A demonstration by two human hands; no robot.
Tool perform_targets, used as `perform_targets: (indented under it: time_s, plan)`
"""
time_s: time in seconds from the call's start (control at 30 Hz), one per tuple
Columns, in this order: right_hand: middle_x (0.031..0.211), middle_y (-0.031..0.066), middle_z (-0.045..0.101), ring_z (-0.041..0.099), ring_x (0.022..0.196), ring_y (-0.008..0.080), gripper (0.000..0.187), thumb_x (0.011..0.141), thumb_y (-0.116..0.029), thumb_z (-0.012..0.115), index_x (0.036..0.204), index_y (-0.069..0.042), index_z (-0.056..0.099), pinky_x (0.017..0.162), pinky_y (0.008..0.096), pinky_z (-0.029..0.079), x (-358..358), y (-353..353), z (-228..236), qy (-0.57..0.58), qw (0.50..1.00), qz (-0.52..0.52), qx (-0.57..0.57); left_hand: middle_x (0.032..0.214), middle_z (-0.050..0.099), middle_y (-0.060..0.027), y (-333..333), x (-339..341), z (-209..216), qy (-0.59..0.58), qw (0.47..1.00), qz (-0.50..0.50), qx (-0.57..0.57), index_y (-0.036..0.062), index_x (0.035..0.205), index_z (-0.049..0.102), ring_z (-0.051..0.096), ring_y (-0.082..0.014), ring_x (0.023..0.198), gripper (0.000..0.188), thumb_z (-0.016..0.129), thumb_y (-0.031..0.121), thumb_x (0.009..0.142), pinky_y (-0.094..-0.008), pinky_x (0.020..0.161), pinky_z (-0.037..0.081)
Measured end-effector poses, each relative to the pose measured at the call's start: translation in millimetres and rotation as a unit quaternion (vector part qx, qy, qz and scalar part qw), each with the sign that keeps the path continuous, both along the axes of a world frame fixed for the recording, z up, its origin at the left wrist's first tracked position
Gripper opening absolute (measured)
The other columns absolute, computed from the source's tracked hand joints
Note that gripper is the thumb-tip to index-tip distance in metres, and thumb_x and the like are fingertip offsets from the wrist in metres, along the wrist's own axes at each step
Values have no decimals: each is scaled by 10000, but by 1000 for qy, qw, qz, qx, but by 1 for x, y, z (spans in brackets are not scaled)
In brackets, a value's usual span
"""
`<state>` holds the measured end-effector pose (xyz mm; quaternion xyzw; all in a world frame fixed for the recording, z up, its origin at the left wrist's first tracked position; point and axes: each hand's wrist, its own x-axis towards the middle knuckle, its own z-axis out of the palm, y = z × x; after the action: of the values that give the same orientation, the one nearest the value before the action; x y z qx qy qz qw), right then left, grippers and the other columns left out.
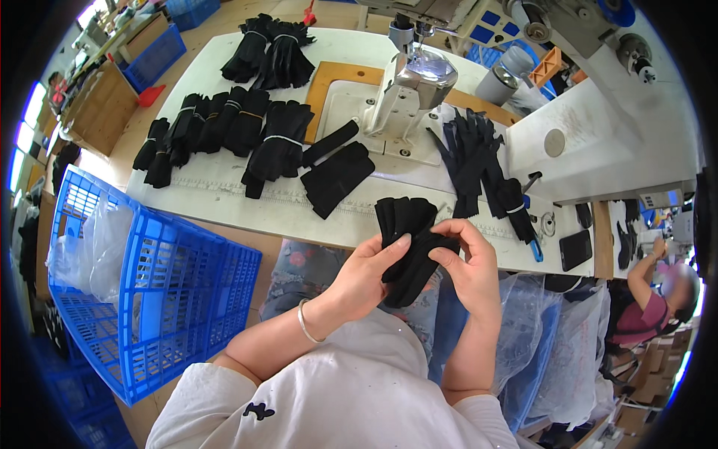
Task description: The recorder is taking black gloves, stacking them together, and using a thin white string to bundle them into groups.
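A stack of black fabric pieces [410, 251] is held in front of my body, just off the near edge of the white sewing table [217, 179]. My left hand [365, 271], with a bangle at the wrist, grips its left side, thumb on top. The fingers and thumb of my right hand [473, 268] pinch its right edge. Flat black pieces [336, 178] lie on the table beyond my left hand. Loose black strips [473, 153] are spread to the right of the sewing machine [413, 86]. Tied black bundles [278, 142] line the left of the table.
A blue plastic crate [176, 299] with clear plastic stands at my left. The machine's white body [576, 138] rises at the right. Nearby lie a dark phone [576, 250] and a blue-ended tool [536, 251]. Plastic bags [572, 352] hang below. Another person [647, 314] works farther right.
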<state>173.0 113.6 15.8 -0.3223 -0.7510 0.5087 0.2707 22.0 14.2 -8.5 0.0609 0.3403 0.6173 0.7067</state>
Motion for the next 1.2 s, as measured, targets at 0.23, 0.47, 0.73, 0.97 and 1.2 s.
perform_targets:
  time_s: [0.23,0.47,0.73,0.97,1.2]
  plan:
    - [998,55,596,585,902,133,191,833,-22,686,1015,9,637,830,267,464,6,7,4,100,994,5,-48,1053,669,-91,3,5,-24,79,993,-1,88,-19,1176,578,676,-152,872,240,505,134,1006,-323,746,590]
    - [1038,63,649,593,921,108,196,821,3,676,1016,11,649,823,248,465,5,9,9,38,997,-13,-62,1071,656,-79,0,2,-13,209,973,-61,78,-8,1201,568,650,-135,915,242,499,122,1009,-285,795,557]
    - [950,23,629,568,743,56,249,829,36,679,1072,25,627,690,180,462,16,-5,13,130,985,36,-103,934,617,-42,13,-11,-13,242,964,-82,78,28,1201,554,620,-116,910,328,421,286,1047,-274,822,508]
    - [979,46,626,579,881,79,322,836,30,663,1151,-19,617,724,200,486,4,-16,3,160,977,-52,-129,840,620,-8,8,-3,-16,81,962,-183,186,7,1137,589,581,-71,740,483,534,459,979,-227,613,460]
    - [984,92,629,616,908,213,320,779,-37,717,1088,-13,637,825,293,469,4,-26,-23,88,996,-20,11,905,675,-76,2,-17,-10,265,912,-268,162,5,1129,602,628,-117,803,269,622,153,905,-244,696,508]
